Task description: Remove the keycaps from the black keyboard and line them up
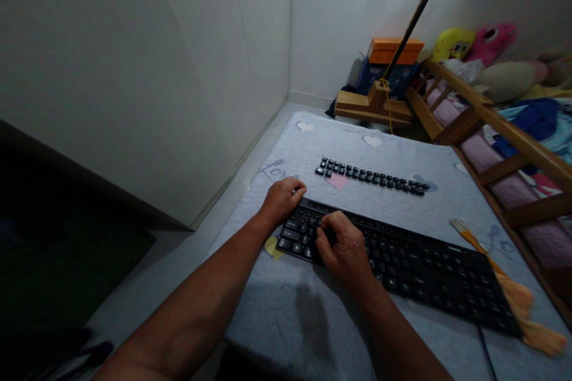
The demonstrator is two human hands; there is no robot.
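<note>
A black keyboard [415, 259] lies slantwise on a light blue patterned cloth [272, 303]. At its far left corner, my left hand [282, 199] is closed, with curled fingers gripping the edge. My right hand [343, 245] is over the left part of the keys, thumb and fingers pinched together; whatever is between the fingertips is hidden. Several loose black keycaps [367, 176] are laid out in rows beyond the keyboard. The keyboard's top rows look bare of caps near the far edge. To the right lies a flat brush [467, 235] with an orange handle.
Orange cloth or a glove [518, 297] lies by the keyboard's right end, near a cable [486, 351]. A wooden bed rail [522, 131] borders the right side. Behind stand a wooden stand [373, 104] with a dark pole and an orange box [395, 50]. A pale panel [201, 71] rises at left.
</note>
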